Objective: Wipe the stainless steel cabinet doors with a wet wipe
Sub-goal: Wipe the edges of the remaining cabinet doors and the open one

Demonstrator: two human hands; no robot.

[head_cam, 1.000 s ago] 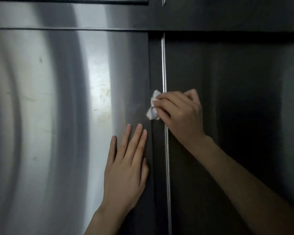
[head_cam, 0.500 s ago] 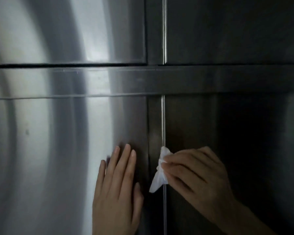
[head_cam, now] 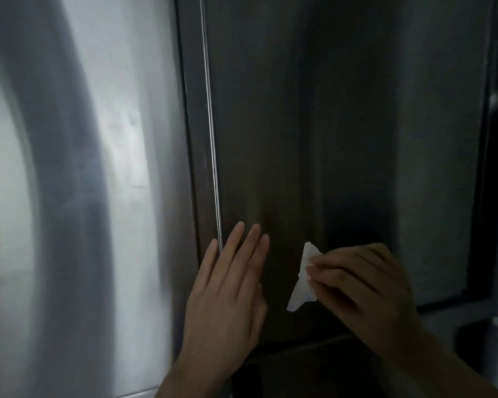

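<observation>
The wet wipe [head_cam: 302, 278] is bunched up and pinched in the right hand [head_cam: 365, 294], pressed low on the dark right door [head_cam: 357, 124]. Most of that door runs up and away from it. The left hand [head_cam: 227, 294] lies flat and empty just beside, by the seam [head_cam: 212, 139].
</observation>
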